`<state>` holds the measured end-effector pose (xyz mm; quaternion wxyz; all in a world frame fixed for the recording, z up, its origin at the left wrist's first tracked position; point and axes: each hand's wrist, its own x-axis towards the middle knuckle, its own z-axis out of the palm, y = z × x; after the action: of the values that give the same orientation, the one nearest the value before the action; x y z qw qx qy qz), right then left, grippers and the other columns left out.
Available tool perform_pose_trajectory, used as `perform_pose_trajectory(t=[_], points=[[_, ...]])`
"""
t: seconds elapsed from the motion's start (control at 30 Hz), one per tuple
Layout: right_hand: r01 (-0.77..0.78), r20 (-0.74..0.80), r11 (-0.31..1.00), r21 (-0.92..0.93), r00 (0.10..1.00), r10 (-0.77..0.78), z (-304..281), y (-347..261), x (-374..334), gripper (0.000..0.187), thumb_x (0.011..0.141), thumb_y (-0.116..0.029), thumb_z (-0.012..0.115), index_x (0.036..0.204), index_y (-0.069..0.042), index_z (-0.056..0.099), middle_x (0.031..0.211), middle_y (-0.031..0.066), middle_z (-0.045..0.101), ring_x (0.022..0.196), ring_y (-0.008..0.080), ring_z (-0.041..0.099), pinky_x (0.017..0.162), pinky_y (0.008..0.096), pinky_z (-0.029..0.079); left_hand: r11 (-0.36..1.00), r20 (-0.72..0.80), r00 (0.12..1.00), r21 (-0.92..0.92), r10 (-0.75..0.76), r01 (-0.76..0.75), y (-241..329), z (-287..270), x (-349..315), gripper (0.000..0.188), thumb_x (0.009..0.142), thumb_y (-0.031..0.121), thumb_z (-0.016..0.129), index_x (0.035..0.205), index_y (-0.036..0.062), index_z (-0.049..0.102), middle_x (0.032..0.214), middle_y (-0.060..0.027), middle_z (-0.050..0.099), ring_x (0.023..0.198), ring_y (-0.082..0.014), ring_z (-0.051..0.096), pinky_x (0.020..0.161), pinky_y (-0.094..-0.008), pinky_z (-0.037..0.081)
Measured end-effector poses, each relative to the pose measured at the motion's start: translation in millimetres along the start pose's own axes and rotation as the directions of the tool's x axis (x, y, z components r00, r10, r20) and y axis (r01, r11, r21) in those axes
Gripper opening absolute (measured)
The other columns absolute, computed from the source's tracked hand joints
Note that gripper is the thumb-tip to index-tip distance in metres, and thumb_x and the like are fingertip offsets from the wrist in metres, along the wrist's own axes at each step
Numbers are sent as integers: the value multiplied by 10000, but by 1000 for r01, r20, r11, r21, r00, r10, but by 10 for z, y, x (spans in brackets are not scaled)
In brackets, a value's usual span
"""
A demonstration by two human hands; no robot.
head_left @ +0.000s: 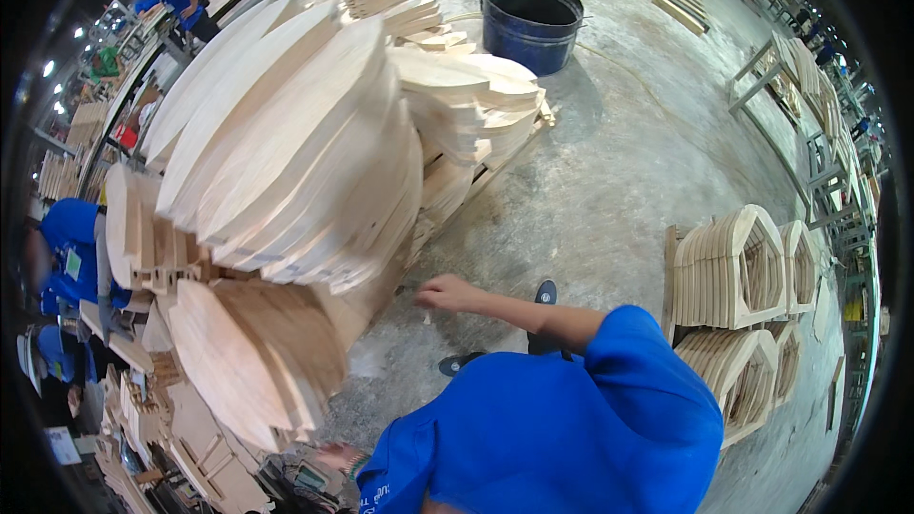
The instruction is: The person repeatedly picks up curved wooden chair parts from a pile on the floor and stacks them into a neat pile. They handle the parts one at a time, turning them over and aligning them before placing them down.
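**Head view: a hand reaches toward stacked wooden panels on a factory floor**

Head view looks down on a grey concrete floor, scuffed and dusty, in a large workshop. A person in a blue shirt fills the near edge. Their right hand stretches left, just beside the lower edge of a big stack of oval wooden panels; its grip is loosely curled, and whether it touches a panel cannot be told. The left hand shows only partly at the near edge, under the stack, and its grip cannot be told.

The oval panels lean as a fanned pile at centre left, their long axes running from near left up to far right, broad faces tilted upward. A second leaning bundle of panels sits nearer, below them. Farther off lie flat piles of smaller boards and a dark blue tub. On the right stand rows of house-shaped wooden frames. Other workers in blue stand at the far left.
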<state>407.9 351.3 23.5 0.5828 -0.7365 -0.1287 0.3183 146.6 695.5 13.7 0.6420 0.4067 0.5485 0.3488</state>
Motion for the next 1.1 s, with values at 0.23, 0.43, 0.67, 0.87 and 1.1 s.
perform_pose_trajectory(t=[0.23, 0.43, 0.67, 0.87, 1.1], points=[[-383, -401, 853, 353, 762, 508, -2001, 1860, -1685, 328, 909, -368, 526, 1030, -91, 652, 907, 36, 666, 753, 130, 628, 669, 249, 483, 673, 226, 651, 434, -724, 598, -1744, 909, -1602, 462, 932, 416, 456, 1284, 117, 471, 1218, -81, 528, 1079, -232, 535, 913, -378, 434], [-311, -465, 730, 608, 606, 646, -3061, 2084, -2313, 385, 891, -375, 551, 1155, -99, 596, 970, 52, 649, 789, 144, 619, 682, 278, 498, 574, 409, 407, 653, -817, 494, -2222, 2370, -2610, 431, 913, 381, 550, 1258, 129, 492, 1122, -49, 582, 987, -183, 572, 845, -353, 466], [-210, -407, 653, 727, 635, 657, -3825, 2231, -2038, 382, 891, -393, 572, 1141, -106, 605, 986, 69, 652, 832, 150, 631, 703, 276, 511, 554, 465, 326, 784, -823, 280, -2626, 3659, -3057, 389, 919, 353, 553, 1209, 95, 530, 1051, -56, 615, 922, -149, 603, 766, -295, 500], [-302, -329, 627, 718, 646, 689, -4689, 2487, -1351, 418, 874, -397, 599, 1172, -104, 581, 1007, 84, 656, 837, 165, 637, 707, 283, 516, 516, 452, 267, 815, -851, 264, -3129, 4803, -3311, 418, 901, 393, 570, 1203, 107, 534, 1032, -33, 626, 905, -118, 597, 763, -278, 488], [-497, -289, 566, 658, 528, 799, -5830, 2706, -663, 409, 862, -406, 617, 1127, -96, 587, 948, 76, 668, 811, 157, 647, 672, 286, 528, 478, 451, 229, 875, -863, 78, -3560, 6399, -3642, 421, 900, 454, 556, 1198, 156, 536, 1039, 3, 620, 894, -89, 579, 801, -289, 459]])
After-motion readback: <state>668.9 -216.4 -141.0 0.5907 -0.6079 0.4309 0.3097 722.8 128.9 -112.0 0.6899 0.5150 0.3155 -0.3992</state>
